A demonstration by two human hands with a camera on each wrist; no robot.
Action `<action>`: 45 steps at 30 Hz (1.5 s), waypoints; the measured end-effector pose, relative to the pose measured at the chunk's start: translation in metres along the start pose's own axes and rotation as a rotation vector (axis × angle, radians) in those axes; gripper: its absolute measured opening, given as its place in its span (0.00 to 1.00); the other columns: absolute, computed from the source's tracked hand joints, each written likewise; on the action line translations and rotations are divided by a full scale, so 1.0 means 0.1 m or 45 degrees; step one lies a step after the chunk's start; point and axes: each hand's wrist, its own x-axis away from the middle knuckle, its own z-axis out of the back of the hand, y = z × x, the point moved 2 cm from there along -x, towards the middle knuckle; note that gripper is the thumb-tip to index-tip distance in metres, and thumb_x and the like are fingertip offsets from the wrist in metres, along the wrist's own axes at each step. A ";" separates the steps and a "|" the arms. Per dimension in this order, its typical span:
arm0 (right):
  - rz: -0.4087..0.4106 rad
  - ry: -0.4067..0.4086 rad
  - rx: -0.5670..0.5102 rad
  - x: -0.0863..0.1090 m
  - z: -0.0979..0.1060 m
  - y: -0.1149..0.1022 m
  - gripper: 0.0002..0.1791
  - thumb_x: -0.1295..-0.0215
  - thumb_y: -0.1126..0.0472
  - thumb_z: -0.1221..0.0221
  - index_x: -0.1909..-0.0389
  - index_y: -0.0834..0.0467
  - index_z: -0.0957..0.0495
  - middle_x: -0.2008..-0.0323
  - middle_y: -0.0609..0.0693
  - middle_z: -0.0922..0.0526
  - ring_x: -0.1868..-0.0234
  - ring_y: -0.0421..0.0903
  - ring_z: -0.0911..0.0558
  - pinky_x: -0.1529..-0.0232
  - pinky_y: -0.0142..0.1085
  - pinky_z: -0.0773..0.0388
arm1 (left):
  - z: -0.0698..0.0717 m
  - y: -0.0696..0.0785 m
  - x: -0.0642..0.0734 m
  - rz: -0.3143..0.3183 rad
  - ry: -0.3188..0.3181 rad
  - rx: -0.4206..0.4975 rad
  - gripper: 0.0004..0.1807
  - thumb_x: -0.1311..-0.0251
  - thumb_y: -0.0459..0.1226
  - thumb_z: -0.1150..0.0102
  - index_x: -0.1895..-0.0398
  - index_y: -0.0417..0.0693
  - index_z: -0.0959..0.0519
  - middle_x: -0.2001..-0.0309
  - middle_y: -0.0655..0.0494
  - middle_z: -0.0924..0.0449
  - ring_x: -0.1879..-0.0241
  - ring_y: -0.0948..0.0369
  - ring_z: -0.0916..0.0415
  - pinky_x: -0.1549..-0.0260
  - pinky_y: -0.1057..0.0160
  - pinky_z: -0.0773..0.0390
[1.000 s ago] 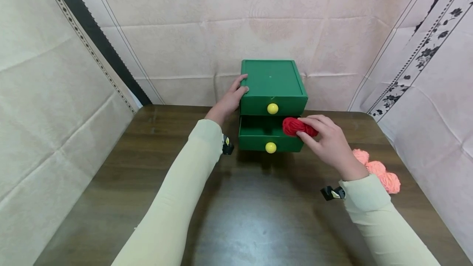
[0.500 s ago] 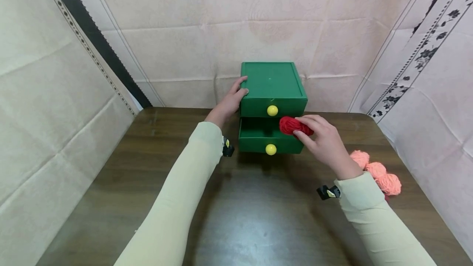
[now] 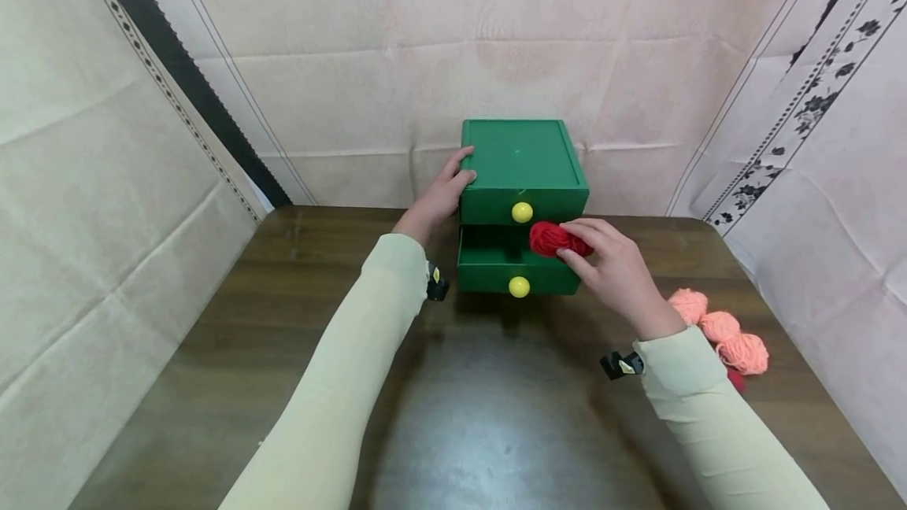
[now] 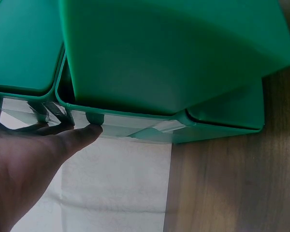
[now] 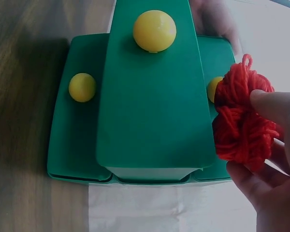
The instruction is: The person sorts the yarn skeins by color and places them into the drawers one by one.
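My right hand (image 3: 615, 267) pinches a small red skein of yarn (image 3: 551, 239) between thumb and fingers, over the right part of a pulled-out drawer (image 3: 489, 275). The drawer belongs to a green drawer cabinet (image 3: 524, 154) with yellow knobs. In the right wrist view the red yarn (image 5: 244, 118) is beside the open middle drawer (image 5: 154, 106), with shut drawers on either side of it. My left hand (image 3: 442, 194) rests on the cabinet's left side, fingers at its top edge. In the left wrist view the left hand's fingertips (image 4: 94, 130) touch the cabinet's side wall.
On the brown table (image 3: 319, 352), right of the cabinet, several peach yarn balls (image 3: 720, 327) lie in a row. Some red yarn (image 3: 735, 378) shows partly behind the right sleeve. A pale cloth (image 3: 354, 93) hangs right behind the cabinet and along both sides.
The right hand has carried the red yarn a little to the left over the drawer. More red yarn shows by the right sleeve now. The left hand has stayed on the cabinet.
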 end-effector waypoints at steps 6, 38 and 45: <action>-0.017 -0.023 -0.004 0.01 -0.04 -0.01 0.23 0.41 0.62 0.33 0.44 0.58 0.22 0.45 0.54 0.22 0.49 0.51 0.21 0.55 0.48 0.18 | 0.01 -0.06 -0.04 0.005 0.000 0.016 0.30 0.25 0.46 0.63 0.23 0.72 0.54 0.21 0.57 0.64 0.24 0.52 0.58 0.31 0.44 0.44; -0.068 -0.053 0.053 0.05 -0.10 0.10 0.23 0.38 0.60 0.35 0.43 0.60 0.23 0.44 0.56 0.22 0.45 0.54 0.22 0.47 0.52 0.22 | 0.01 -0.26 -0.24 -0.052 0.056 0.045 0.28 0.28 0.50 0.60 0.27 0.80 0.50 0.22 0.61 0.60 0.25 0.53 0.56 0.32 0.42 0.44; -0.068 -0.036 0.072 0.09 -0.05 0.12 0.22 0.37 0.58 0.36 0.43 0.59 0.22 0.44 0.56 0.22 0.45 0.54 0.22 0.47 0.52 0.23 | 0.02 -0.27 -0.25 -0.067 0.060 0.058 0.28 0.28 0.50 0.60 0.26 0.79 0.49 0.22 0.60 0.61 0.25 0.53 0.56 0.32 0.42 0.44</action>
